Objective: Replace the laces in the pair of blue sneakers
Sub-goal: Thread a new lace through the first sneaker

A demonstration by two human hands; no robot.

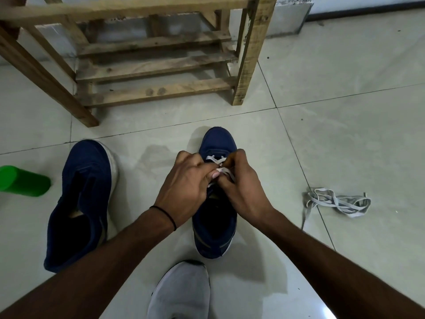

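Two blue sneakers stand on the tiled floor, toes pointing away from me. The right sneaker (217, 141) carries a white lace (215, 159) threaded across its front eyelets. My left hand (184, 187) and my right hand (241, 187) meet over its tongue, and both pinch the white lace with curled fingers. They hide the shoe's middle eyelets. The left sneaker (82, 196) lies apart at the left with no lace in it.
A loose bundle of grey-white laces (338, 202) lies on the floor at the right. A green cylinder (21, 180) lies at the left edge. A wooden rack (147, 58) stands ahead. A grey shoe toe (184, 288) shows at the bottom.
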